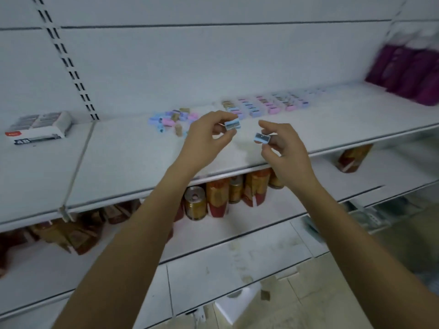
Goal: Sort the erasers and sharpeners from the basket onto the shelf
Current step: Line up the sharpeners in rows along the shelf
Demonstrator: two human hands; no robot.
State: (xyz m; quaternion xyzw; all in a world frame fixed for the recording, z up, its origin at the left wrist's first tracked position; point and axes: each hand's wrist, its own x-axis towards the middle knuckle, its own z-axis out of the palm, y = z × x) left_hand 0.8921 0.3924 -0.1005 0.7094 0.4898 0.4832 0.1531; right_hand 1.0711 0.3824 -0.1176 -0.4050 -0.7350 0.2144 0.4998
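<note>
Now mid-placing: left grip pinches a small blue-and-silver metal sharpener; right grip pinches a second blue sharpener. Both are above the white metal shelf. Next, probably: set each into the pastel sharpener rows behind.

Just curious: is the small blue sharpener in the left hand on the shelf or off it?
Off it: the left hand pinches the small blue sharpener above the white shelf.

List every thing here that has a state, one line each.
left hand, pinching a blue sharpener above the shelf
right hand, pinching a second blue sharpener
loose pile, jumbled on the shelf
sorted rows, lined up right of the pile
cans, standing under the shelf
</note>
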